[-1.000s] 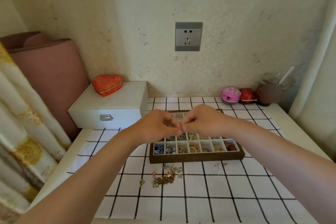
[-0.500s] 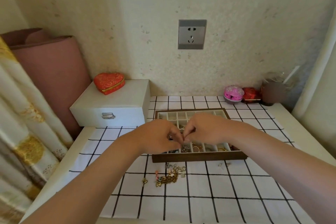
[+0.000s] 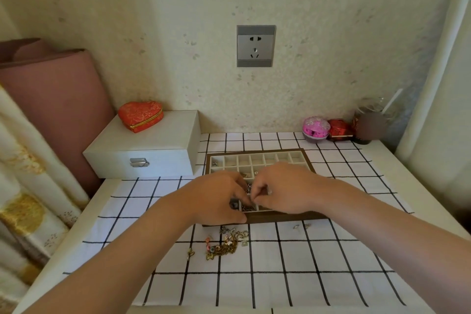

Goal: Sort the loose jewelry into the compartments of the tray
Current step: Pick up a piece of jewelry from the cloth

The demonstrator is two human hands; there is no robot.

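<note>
A brown wooden tray (image 3: 257,151) with cream compartments lies on the checked cloth. Its back rows are mostly bare, and jewelry fills the front cells. My left hand (image 3: 216,199) and right hand (image 3: 285,188) hover low over the front-left compartments with fingers curled. Their fingertips meet and pinch a tiny silvery piece (image 3: 249,190), which is mostly hidden. A loose pile of gold chains and charms (image 3: 226,242) lies on the cloth just in front of the tray. Two small earrings (image 3: 302,226) lie to the right of the pile.
A white latched box (image 3: 142,153) stands at the back left with a red heart-shaped case (image 3: 140,115) on top. A pink round box (image 3: 316,127), a red box (image 3: 340,129) and a dark jar (image 3: 367,125) stand at the back right. Curtains hang on both sides.
Both hands, still pinched together, have come down from above the tray's middle to its front-left compartments. The loose pile has not moved.
</note>
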